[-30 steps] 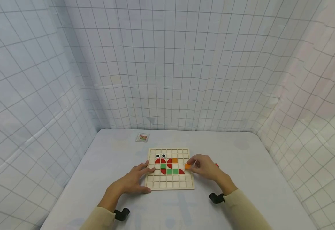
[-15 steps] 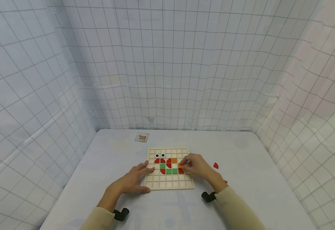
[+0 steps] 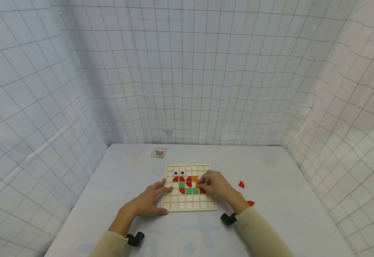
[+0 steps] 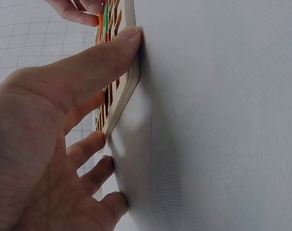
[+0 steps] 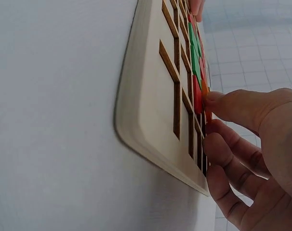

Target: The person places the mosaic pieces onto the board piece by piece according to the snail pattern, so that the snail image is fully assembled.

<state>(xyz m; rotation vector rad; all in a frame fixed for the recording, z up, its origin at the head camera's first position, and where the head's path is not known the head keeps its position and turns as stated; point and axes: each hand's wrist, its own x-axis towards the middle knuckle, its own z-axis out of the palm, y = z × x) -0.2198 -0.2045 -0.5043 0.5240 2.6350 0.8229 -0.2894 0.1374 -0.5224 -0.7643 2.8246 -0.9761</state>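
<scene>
My left hand (image 3: 146,202) steadies a wooden grid board (image 3: 190,206), its fingers spread over the left edge and its thumb at the near left corner. With thumb and fingertips, my right hand (image 3: 219,185) pinches an orange square tile (image 3: 198,185) over the board's middle, right of a red half-round shape (image 3: 189,181). In the right wrist view the orange tile (image 5: 206,92) stands beside a red tile (image 5: 197,94). Two eye tiles (image 3: 179,173), green squares (image 3: 191,191), red quarter-round tiles (image 3: 178,179) and another orange square (image 3: 194,178) lie in the grid.
Two loose red quarter-round tiles, one farther off (image 3: 241,184) and one nearer (image 3: 250,203), lie on the white table (image 3: 270,221) right of the board. A small picture card (image 3: 158,152) lies behind it. Grid-patterned white curtains (image 3: 187,89) enclose the back and sides.
My right hand has carried the orange tile leftward from the board's right edge toward its middle. Its shift has uncovered the loose red tiles. The left hand stays in place.
</scene>
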